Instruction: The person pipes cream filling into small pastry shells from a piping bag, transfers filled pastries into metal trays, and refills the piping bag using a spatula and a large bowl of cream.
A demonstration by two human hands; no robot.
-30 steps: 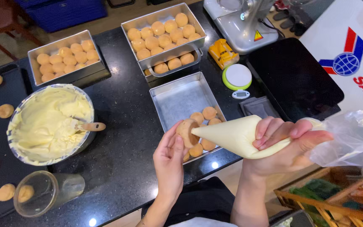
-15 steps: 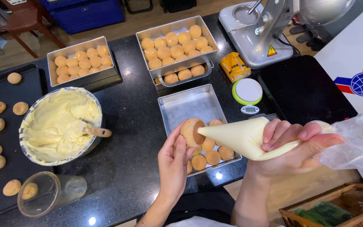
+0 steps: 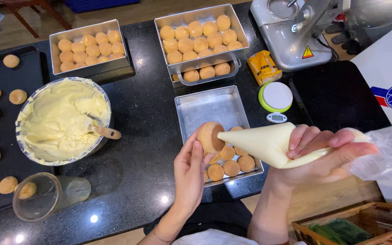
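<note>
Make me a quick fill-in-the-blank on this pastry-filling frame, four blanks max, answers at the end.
1. The left hand holds up a single round ____ above the metal tray.
2. The right hand squeezes a ____ full of pale cream, its tip at the puff.
3. The metal bowl of cream has a utensil with a ____ handle resting in it.
4. The small round kitchen scale has a ____ rim.

Missing words: pastry puff; piping bag; wooden; green

This looks like a bakery kitchen. Metal trays [image 3: 87,50] of small round buns fill the top of the frame on a black counter [image 3: 146,118], with a big bowl of cream [image 3: 62,120] at left. A stand mixer [image 3: 296,31] sits at upper right beside a small kitchen scale [image 3: 275,97].
</note>
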